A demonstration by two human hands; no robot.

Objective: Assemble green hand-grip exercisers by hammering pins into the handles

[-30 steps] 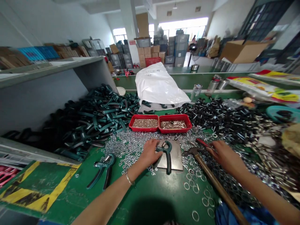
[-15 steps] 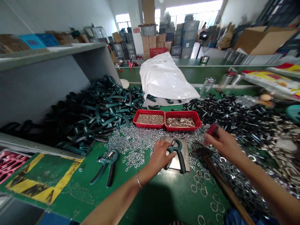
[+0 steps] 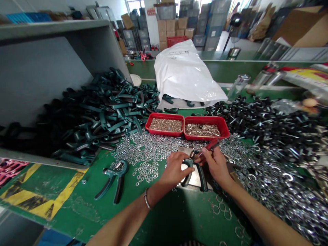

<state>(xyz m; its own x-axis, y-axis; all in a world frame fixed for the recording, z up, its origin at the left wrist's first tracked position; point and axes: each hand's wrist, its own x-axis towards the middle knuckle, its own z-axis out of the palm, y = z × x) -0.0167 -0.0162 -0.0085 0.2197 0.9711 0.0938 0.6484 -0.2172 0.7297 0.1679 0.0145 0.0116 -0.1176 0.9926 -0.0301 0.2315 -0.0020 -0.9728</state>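
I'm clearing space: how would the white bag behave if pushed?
The white bag would probably crumple, as its surface is creased. Its sheen suggests it could feel slippery. Green handles show at its front edge, so they may shift.

The right hand [image 3: 217, 165] has come leftward and now holds the red-handled tool [image 3: 213, 144], which a second ago lay by the hammer [image 3: 233, 166] on the right with the fingers on it, and half a second ago was lifted there. The tool's thin tip now points left and nearward, at the far, sprung end of the green hand gripper [image 3: 201, 176]. The two hands, well apart before, are close together, and the right forearm now covers most of the hammer's handle.
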